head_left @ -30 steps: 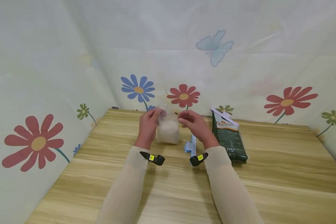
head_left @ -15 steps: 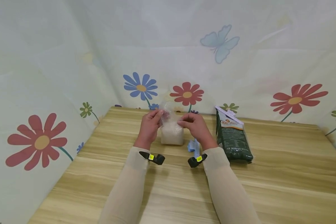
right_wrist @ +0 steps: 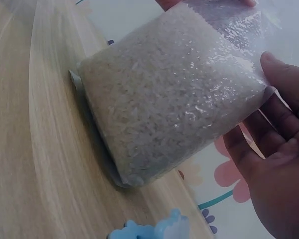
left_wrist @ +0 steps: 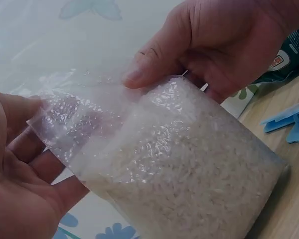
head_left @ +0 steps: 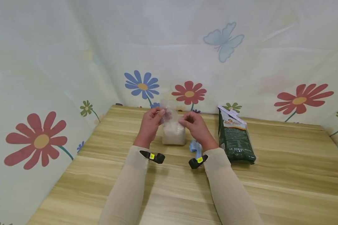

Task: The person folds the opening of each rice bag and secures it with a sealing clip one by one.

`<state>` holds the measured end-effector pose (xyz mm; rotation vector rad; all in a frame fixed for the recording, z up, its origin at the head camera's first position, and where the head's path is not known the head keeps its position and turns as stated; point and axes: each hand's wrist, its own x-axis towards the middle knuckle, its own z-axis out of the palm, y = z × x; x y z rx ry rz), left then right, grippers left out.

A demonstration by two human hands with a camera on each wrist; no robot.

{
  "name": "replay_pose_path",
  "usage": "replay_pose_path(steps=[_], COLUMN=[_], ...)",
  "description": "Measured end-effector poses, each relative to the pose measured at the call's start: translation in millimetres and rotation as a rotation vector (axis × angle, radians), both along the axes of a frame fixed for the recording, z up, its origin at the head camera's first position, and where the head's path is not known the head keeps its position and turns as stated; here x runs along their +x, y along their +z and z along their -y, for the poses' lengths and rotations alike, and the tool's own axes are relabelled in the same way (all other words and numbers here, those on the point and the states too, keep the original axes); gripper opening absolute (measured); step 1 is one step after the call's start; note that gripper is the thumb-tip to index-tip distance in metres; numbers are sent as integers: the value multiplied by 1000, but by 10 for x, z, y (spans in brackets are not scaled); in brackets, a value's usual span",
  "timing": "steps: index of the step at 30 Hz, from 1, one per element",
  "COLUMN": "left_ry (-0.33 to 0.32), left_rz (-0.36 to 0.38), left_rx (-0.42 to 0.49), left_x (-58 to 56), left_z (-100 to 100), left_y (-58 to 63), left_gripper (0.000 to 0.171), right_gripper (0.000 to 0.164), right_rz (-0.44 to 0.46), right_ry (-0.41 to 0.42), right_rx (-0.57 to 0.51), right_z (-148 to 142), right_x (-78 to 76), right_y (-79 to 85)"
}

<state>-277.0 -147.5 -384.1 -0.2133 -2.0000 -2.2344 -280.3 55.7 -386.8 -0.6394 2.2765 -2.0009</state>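
A clear plastic bag of white rice (head_left: 173, 134) stands upright on the wooden table, its slack see-through top rising above the grain. My left hand (head_left: 151, 122) pinches that loose film at its left edge, fingers behind and thumb in front. On the opposite side, my right hand (head_left: 195, 126) pinches the bag's right edge just above the rice. The left wrist view shows both thumbs on the film of the rice bag (left_wrist: 189, 159). Near my right wrist lies a blue bag clip (head_left: 196, 147), partly covered by the wrist camera.
To the right, a dark green printed bag (head_left: 236, 142) lies on the wooden table (head_left: 287, 162). A pale lilac clip (head_left: 232, 114) spans its top end. Behind the table hangs a flower-patterned backdrop (head_left: 242, 72).
My right hand has come in from beside the rice bag and now pinches its right edge. The left hand keeps its pinch. The head view has shifted slightly.
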Motion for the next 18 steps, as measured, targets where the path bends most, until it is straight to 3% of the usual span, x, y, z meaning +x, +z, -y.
replay_pose_path(steps=[8,18], left_ry=[-22,-3], left_rz=[-103,-145], left_rx=[-67,-3], left_x=[43,50], left_z=[-14,-11], left_y=[96,79], left_gripper=[26,19], right_gripper=[28,24], right_rz=[-85,-50], right_ry=[22,-15], right_rx=[57,-1], right_z=[-6,9], right_x=[-148,-166], right_y=[-140,-219])
